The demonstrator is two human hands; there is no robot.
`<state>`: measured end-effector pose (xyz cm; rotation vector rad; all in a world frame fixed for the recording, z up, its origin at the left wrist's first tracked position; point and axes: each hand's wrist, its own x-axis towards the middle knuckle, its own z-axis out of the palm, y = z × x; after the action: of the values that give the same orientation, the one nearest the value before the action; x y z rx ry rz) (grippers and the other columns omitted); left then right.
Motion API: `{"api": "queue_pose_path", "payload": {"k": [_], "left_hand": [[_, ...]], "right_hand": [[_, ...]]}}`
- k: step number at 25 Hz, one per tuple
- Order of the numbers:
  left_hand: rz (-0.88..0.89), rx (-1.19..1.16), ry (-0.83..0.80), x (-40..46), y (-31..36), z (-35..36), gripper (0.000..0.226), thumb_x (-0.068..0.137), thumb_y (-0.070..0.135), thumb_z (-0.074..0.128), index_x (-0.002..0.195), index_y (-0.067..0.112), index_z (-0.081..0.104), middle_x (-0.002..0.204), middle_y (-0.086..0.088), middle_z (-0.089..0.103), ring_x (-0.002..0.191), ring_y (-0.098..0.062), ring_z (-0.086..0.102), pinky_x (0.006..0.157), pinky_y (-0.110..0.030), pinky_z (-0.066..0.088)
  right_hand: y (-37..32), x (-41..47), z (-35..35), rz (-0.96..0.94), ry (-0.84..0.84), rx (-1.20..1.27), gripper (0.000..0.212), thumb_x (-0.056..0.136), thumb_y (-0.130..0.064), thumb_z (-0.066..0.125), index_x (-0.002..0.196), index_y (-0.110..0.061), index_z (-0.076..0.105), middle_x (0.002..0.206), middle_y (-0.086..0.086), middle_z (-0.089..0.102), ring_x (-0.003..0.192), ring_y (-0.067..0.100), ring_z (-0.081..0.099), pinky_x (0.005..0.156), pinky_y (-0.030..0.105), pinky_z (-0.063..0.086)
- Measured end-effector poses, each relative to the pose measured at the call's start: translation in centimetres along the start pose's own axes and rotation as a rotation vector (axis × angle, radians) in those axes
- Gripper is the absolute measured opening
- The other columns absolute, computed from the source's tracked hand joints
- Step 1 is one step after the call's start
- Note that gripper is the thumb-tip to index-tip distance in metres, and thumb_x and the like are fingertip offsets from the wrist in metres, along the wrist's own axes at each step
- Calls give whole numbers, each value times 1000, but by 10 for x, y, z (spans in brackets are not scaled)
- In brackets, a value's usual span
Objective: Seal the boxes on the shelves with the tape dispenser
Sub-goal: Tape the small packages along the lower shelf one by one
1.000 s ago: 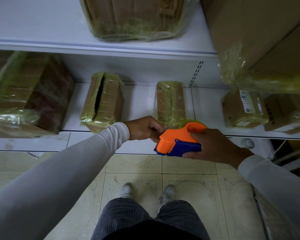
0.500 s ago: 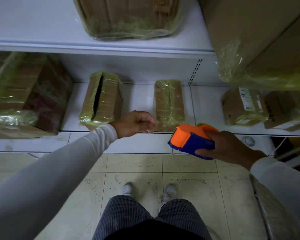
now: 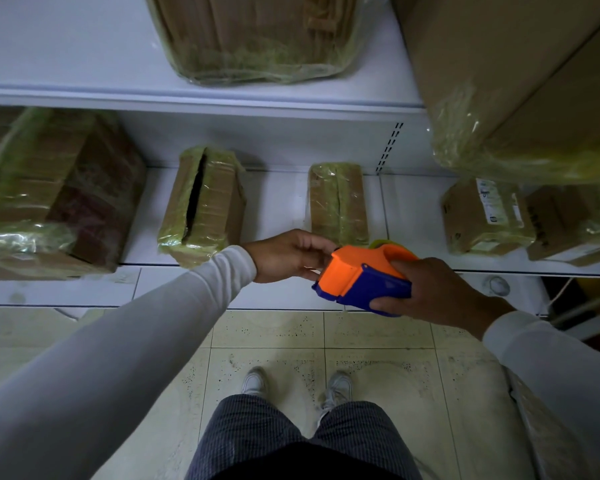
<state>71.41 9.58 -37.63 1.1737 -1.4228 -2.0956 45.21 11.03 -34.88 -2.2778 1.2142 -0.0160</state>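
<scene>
My right hand [image 3: 440, 292] grips the tape dispenser [image 3: 364, 278], fingers curled around its blue lower body; the upper shell is smooth orange plastic, rounded, with a yellow-green roll edge showing behind it. My left hand [image 3: 288, 256] is at the dispenser's front end, fingers curled in at the mouth; whether they pinch tape I cannot tell. Just beyond the grip, on the white shelf [image 3: 278, 209], sits a narrow cardboard box [image 3: 338, 202] wrapped in glossy, wrinkled yellowish tape. Left of the grip, a second box [image 3: 205, 206], same crinkled wrap, with a dark open slit running along its top. Far left, a large wrapped carton [image 3: 49, 188], dark reddish patch on one face. Right of the grip, a small box [image 3: 482, 216] with a white printed label, text too small to read. Below the grip, pale speckled floor tiles [image 3: 271, 344].
</scene>
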Motion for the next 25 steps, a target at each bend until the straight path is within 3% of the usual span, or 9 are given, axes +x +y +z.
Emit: {"api": "queue_pose_path", "payload": {"k": [4,9,14,18,21,25], "left_hand": [[-48,56,-56,-1,-1,3,29,95,0,49,122,1,60,110,-12,64,100,-20,61,93,-34,51],[-111,90,-126,-1,-3,1,24,93,0,54,113,7,65,103,-9,64,97,-20,61,92,-38,51],[-39,-12,-49,-2,-2,3,26,88,-11,54,94,11,67,86,0,70,82,-14,66,83,-31,53],[2,-20,-34,-4,-1,2,24,88,-11,53,96,8,65,84,1,71,78,-12,66,78,-26,53],[52,-30,-21,-6,0,3,23,89,-12,52,97,6,64,82,2,72,76,-11,66,74,-24,53],[89,4,48,-8,-1,6,23,89,-13,51,100,4,64,82,4,73,74,-9,67,71,-22,53]], "right_hand": [[-3,2,2,-38,-40,-26,54,77,-59,69,112,-21,55,78,-17,56,63,-3,55,59,7,43],[-6,1,3,-90,-40,-70,53,76,-61,68,110,-25,52,72,-23,47,59,-8,49,58,4,37],[-7,1,5,-106,-34,-98,59,77,-66,63,114,-22,53,86,-13,60,69,6,60,63,11,47],[-9,2,5,-151,-5,-160,55,78,-64,64,106,-17,55,76,-21,43,62,8,54,58,7,36],[-8,2,5,-194,27,-230,50,80,-62,64,98,-16,54,75,-14,43,58,8,47,56,6,26],[-10,2,3,-158,-48,-243,42,84,-61,59,96,-22,46,72,-19,37,62,4,45,57,11,29]]}}
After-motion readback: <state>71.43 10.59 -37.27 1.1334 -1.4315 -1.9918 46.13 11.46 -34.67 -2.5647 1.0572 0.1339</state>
